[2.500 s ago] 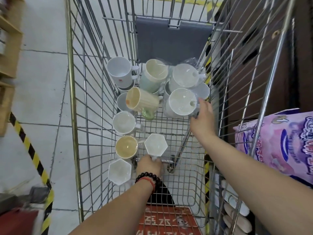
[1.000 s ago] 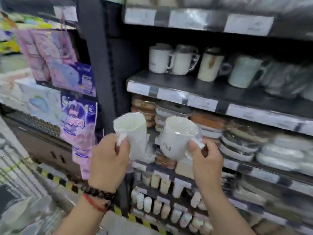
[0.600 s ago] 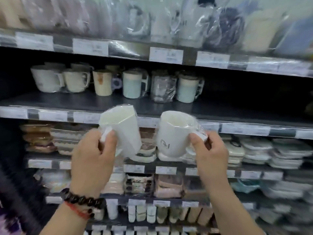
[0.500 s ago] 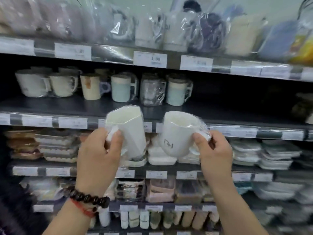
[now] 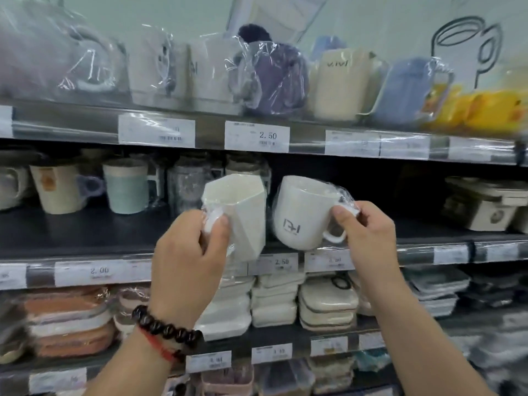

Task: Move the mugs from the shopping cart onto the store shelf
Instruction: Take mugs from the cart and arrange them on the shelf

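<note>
My left hand [image 5: 188, 258] grips the handle of a white faceted mug [image 5: 243, 215] wrapped in clear plastic. My right hand [image 5: 368, 238] pinches the handle of a round white mug [image 5: 300, 215] with a small grey logo, also in plastic wrap. Both mugs hang in the air side by side, just above the front edge of the dark middle shelf [image 5: 85, 232]. The faceted mug tilts slightly to the left. The shopping cart is out of view.
Several mugs [image 5: 125, 187] stand at the back left of the middle shelf; boxed items [image 5: 485, 204] sit at its right. The upper shelf [image 5: 257, 132] holds wrapped mugs. Stacked dishes [image 5: 325, 304] fill the shelf below. Price tags line the shelf edges.
I turned from the cart to the shelves with a mug in each hand. Over the last second both mugs rose from below the shelf edge up to the middle shelf level.
</note>
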`<state>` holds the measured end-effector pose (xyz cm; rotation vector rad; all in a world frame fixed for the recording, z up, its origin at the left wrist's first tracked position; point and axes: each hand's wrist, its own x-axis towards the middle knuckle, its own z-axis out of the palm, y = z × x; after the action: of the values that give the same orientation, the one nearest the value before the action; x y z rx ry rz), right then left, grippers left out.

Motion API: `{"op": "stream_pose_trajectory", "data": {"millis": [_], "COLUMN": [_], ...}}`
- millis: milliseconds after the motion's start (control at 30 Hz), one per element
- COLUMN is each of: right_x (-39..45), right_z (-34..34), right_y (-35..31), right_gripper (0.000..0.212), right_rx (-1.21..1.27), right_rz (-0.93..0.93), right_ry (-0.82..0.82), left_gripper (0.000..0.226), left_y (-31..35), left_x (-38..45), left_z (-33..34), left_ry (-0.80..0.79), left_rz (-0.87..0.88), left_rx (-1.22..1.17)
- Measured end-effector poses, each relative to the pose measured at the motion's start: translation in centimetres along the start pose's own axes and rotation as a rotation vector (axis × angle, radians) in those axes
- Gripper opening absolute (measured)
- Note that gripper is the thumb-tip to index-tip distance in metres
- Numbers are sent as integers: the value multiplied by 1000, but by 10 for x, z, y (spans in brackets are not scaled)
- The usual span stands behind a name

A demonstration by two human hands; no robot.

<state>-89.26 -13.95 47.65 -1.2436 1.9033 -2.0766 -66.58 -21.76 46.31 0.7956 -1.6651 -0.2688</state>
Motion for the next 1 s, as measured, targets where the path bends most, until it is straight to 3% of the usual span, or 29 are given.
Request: {"op": "stream_pose_trajectory", "data": {"millis": [433,533,600,667,767,1000], "right_x": [186,224,248,269,282,300], "right_z": [25,32,35,39,44,70], "right_y": [69,87,101,116,122,132], "right_gripper": [13,2,24,30,9,15], "right_rx": [20,-13,-88,-118,-130,-110], "right_rz": [89,90,103,89,135,217], "right_ry": [-209,-264,-314,-374,-450,-511], "left_gripper": [44,40,40,39,41,41], "left_y": [-23,-20,-15,-10,-3,5], "left_x": [40,38,35,31,30,28], "left_z": [104,125,136,146,156,164], "left_ry": [57,80,124,166,195,213], "left_rz": [-8,-43,-65,-46,-40,-164], "left_rx": [-30,5,28,59,100,97]}}
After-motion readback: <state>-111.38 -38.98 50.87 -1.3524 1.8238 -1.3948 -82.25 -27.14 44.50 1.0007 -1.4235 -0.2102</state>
